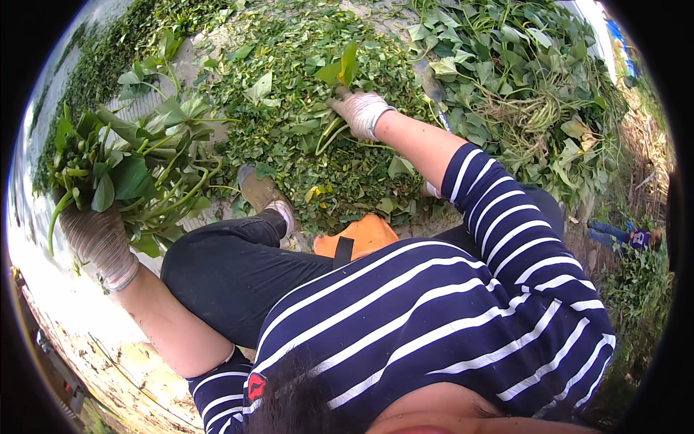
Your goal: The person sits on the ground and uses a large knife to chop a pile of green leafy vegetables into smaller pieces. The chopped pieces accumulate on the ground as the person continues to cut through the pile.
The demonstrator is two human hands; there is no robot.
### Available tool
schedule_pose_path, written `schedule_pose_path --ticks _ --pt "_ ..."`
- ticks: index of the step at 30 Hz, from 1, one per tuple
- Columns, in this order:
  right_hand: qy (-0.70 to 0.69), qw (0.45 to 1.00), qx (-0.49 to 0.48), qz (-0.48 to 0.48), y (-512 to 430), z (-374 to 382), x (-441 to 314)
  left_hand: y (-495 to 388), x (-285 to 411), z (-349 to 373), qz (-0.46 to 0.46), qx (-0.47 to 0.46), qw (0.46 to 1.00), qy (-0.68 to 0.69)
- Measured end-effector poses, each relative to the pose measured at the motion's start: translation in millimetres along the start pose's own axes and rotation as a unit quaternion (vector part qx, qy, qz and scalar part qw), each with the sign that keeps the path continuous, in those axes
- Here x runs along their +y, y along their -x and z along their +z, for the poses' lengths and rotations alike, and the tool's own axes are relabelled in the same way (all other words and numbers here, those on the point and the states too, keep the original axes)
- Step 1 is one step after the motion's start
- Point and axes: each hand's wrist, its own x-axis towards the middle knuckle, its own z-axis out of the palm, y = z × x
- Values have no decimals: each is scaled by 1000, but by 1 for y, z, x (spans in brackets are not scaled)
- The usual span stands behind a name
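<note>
My left hand [99, 244], in a striped knit work glove, grips a thick bunch of leafy green vines [135, 176] at the far left. Cut stem ends and broad leaves stick out above the fist. My right hand [360, 111], in a pale glove, is over a bed of chopped leaves and stems [303, 65]. A few leafy stems [332, 133] lie under its palm, and a broad leaf rises past its fingertips; whether the fingers close on them cannot be told. Right of that hand, a knife-like metal blade [430, 81] lies against the vines, its narrow end towards my forearm.
A large heap of uncut leafy vines [520, 92] lies at the right. An orange plastic seat [355, 237] with a black strap is between my legs. My shoe [263, 190] rests beside the chopped leaves. A person [623, 237] in blue trousers is at the far right.
</note>
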Motion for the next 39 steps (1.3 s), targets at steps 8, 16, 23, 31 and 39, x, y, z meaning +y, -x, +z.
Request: schedule_pose_path --ticks 8,16,23,31,39 --pt "-234 922 -20 307 84 76 107 -21 6 53 21 -99 990 -103" --pt "-351 884 -6 307 78 156 22 -5 40 96 105 -91 912 -385" --pt "-447 862 -2 239 36 44 3 4 56 123 98 -175 890 -409" --pt "-236 970 56 4 175 -102 64 33 77 205 152 -331 732 -576" --pt "-71 997 11 39 224 -113 108 114 -16 375 106 -466 729 -490"
